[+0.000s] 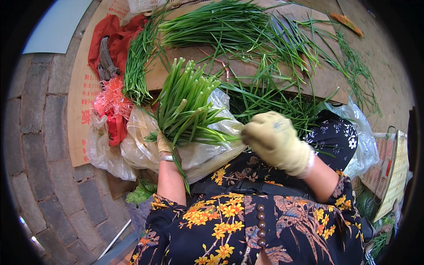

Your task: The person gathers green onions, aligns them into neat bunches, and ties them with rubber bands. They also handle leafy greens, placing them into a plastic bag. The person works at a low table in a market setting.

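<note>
A thick bunch of garlic chives [187,104] stands tilted in my left hand [164,146], which is closed around its lower part. The pale cut ends point up and away from me; a few leaves trail down along my left forearm. My left fingers are mostly hidden behind the bunch. To its right, my right hand [276,141], in a cream work glove with a dirty patch, is curled closed beside the outermost stalks. What its fingers hold, if anything, is hidden and slightly blurred. Many loose chives [269,97] lie just beyond that hand.
A large heap of chives [221,22] covers the far side of a wooden board [331,84]. Another bundle [138,66] hangs at its left end. Pink plastic strings [112,99], red cloth [110,35] and clear plastic bags [141,137] lie at left. A basket [383,154] stands at right.
</note>
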